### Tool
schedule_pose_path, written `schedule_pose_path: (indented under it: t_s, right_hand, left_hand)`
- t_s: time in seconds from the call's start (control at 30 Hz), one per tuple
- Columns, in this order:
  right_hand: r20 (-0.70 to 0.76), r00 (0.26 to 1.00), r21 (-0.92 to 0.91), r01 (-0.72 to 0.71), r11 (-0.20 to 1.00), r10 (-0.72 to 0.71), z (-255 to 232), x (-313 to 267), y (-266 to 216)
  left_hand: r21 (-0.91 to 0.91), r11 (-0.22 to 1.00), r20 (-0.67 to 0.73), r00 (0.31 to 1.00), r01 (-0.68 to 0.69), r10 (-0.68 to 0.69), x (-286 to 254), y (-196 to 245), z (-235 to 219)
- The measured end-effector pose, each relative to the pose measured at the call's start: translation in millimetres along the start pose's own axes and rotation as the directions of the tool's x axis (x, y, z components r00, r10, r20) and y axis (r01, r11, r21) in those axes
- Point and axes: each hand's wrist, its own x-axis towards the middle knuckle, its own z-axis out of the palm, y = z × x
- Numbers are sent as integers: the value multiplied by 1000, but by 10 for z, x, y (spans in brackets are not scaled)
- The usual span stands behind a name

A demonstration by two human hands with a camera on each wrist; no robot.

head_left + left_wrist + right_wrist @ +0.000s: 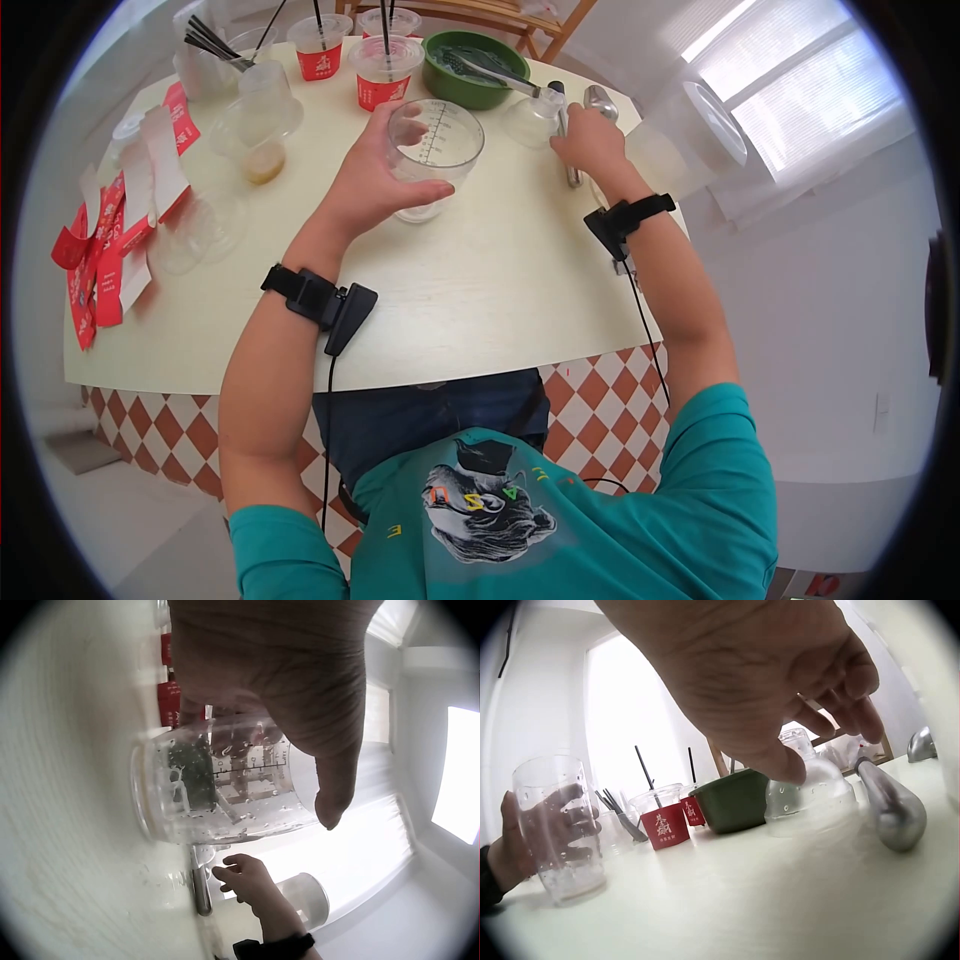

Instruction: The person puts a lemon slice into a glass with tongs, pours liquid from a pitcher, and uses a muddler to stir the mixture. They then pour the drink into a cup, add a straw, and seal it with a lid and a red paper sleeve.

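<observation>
My left hand (368, 182) grips a clear measuring cup (436, 150) with printed graduations, thumb on the near side and fingers round the far side. Droplets cling to the cup's wall in the left wrist view, and its base is down at the tabletop. My right hand (592, 145) hovers at the right with loosely bent fingers, holding nothing in the right wrist view. Below it lie a metal handle (894, 814) with a rounded end and a clear domed lid (810, 802). A metal scoop (600, 100) is just beyond that hand.
A green basin (465, 95) with a utensil across its rim stands at the back. Beside it are red-sleeved cups (383, 75) with black straws. Red and white paper sleeves (105, 250) lie at the left, near clear plastic lids (205, 230) and a small cup of brownish liquid (263, 162).
</observation>
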Motion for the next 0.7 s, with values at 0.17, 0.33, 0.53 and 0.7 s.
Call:
schedule_pose_path:
  t_s: [0.17, 0.33, 0.53, 0.7]
  right_hand:
    - [-144, 989, 219, 70, 973, -39, 125, 382, -48]
    - [-154, 987, 340, 101, 935, -50, 160, 570, -52]
    - [54, 993, 253, 92, 963, -109, -52, 391, -51]
    - [12, 993, 234, 116, 965, -122, -117, 124, -56]
  left_hand:
    - [-12, 998, 73, 996, 55, -54, 8, 46, -38]
    - [-1, 999, 70, 996, 49, -48, 5, 26, -42]
    - [1, 999, 64, 997, 41, -41, 19, 7, -45]
    - [-24, 999, 62, 998, 34, -32, 23, -27, -39]
